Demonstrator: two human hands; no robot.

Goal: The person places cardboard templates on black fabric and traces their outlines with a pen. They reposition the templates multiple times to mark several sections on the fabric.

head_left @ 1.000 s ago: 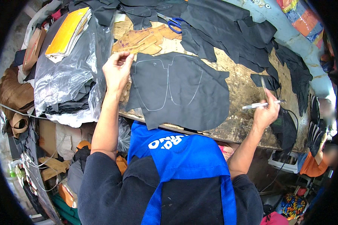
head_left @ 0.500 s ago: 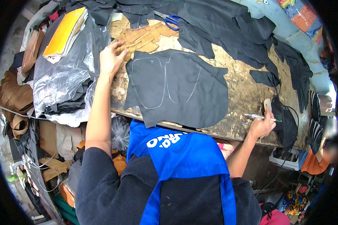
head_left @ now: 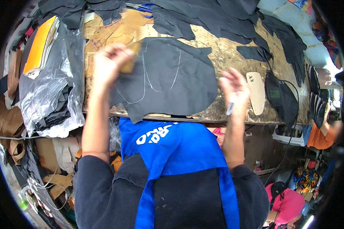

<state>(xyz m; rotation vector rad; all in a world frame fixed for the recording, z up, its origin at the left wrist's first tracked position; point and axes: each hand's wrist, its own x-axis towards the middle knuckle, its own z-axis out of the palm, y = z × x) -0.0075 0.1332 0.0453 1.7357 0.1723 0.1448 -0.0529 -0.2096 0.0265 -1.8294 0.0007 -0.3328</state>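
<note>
Table: one, wooden and worn, bare in patches (head_left: 223,57); its far edge is lost under black pieces.
Loose black pieces: several across the far side (head_left: 214,19); they overlap too much to count, and some are cut off at the top.
Plastic bag: one, clear, at the left (head_left: 38,91), with dark folded material inside, number unclear.
Marked black sheet: one, flat on the table in front of the person (head_left: 195,80), bearing two pale outlines, the left one partly covered.
Loose brown pieces: a few, overlapping, beyond the left hand (head_left: 103,38); no sure count.
Book: one, yellow-orange, lying on the bag (head_left: 40,44).
Left hand: blurred, over the sheet's left edge (head_left: 111,63), fingers pinching a brown piece.
Right hand: just beside the sheet's right edge (head_left: 235,89), fingers loosely spread, a pen kept against the palm.
Pale template: one, right of that hand, untouched (head_left: 256,93).
Scissors: one pair, blue-handled, near the top (head_left: 141,7).
Brown piece: one, smeared by motion (head_left: 130,61).
Pen: one, blurred, partly hidden (head_left: 230,107).
</note>
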